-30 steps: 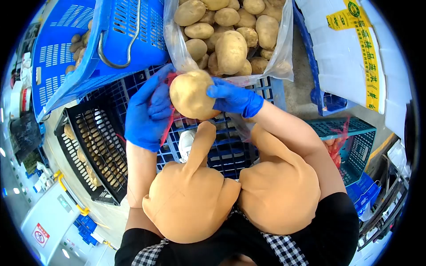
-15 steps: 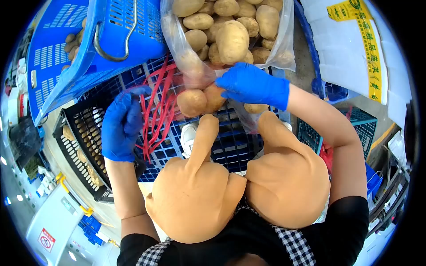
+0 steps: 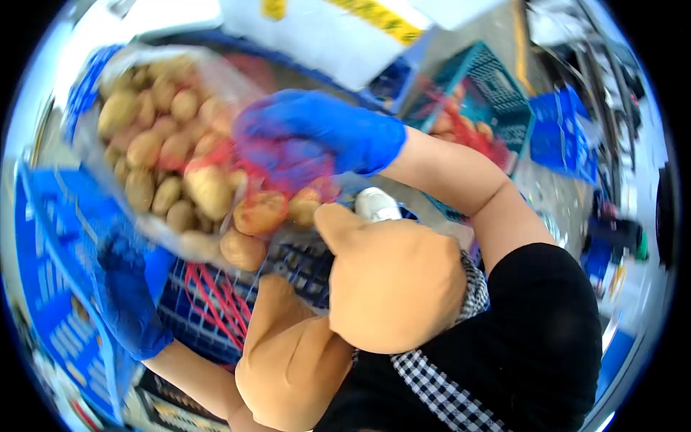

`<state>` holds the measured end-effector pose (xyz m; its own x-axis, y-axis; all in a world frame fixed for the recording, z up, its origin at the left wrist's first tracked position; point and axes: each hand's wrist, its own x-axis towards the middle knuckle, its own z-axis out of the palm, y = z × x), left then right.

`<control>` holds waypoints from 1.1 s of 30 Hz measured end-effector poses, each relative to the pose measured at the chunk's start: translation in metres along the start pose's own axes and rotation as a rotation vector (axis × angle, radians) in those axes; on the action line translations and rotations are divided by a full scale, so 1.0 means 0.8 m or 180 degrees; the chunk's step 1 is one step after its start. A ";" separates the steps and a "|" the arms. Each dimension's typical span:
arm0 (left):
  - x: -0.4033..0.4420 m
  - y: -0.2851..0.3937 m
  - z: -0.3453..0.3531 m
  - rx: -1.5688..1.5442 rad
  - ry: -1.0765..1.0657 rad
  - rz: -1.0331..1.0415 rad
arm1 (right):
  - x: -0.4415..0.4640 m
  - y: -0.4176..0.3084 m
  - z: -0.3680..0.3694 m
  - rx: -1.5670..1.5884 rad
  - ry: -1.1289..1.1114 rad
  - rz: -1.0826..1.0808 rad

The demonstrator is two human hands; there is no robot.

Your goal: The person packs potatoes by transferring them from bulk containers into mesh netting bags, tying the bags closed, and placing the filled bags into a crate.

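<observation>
Head view: right hand (image 3: pixel 324 133) grips red mesh (image 3: pixel 325 189) at plastic bag's (image 3: pixel 234 83) right, left hand (image 3: pixel 133 306) lower left, closure unclear; mesh likely limp, potatoes (image 3: pixel 260 213) firm, best held by gathered netting.

Across the far side we see white boxes (image 3: pixel 317 45) with yellow printed tape (image 3: pixel 381 20) above a blue pallet (image 3: pixel 392 85), and beyond them a grey floor (image 3: pixel 499 32) crossed by a yellow line (image 3: pixel 520 54). Toward the right edge we make out dark metal framing (image 3: pixel 601 97) near a blue container (image 3: pixel 558 137). Cool, bright light washes the room's curved edges, where we find much blurred.
</observation>
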<state>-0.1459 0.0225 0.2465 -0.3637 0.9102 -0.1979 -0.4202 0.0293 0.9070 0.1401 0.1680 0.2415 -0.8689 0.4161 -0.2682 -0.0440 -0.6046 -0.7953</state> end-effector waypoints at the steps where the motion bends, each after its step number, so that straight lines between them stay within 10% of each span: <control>1: 0.009 -0.011 -0.001 0.0116 -0.0159 -0.0122 | -0.037 -0.011 -0.006 -0.0518 0.0493 -0.0366; 5: 0.035 -0.047 0.025 0.0570 -0.0639 -0.0581 | -0.163 -0.032 -0.004 -0.2562 0.2023 -0.1548; 9: 0.052 -0.065 0.049 0.0399 -0.0687 -0.0655 | -0.290 -0.072 -0.002 -0.1302 0.2221 -0.2238; 15: 0.060 -0.078 0.050 0.0514 -0.0867 -0.0969 | -0.444 -0.154 -0.088 -0.0439 0.2085 -0.1555; 18: 0.052 -0.081 0.032 0.0562 -0.0778 -0.1131 | -0.420 -0.124 -0.127 -0.1078 0.4244 -0.0966; 21: 0.041 -0.080 -0.007 0.0420 -0.0535 -0.1125 | -0.397 -0.081 -0.165 -0.2113 0.4861 0.0328; 33: -0.216 -0.136 -0.187 0.1683 0.2255 -0.1119 | -0.242 0.036 -0.138 -0.3158 0.0520 0.2852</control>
<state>-0.1617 -0.1995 0.1265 -0.7804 0.3567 -0.5135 -0.2341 0.5949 0.7690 0.3615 0.1451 0.2101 -0.3390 0.2571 -0.9050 0.9369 0.0052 -0.3495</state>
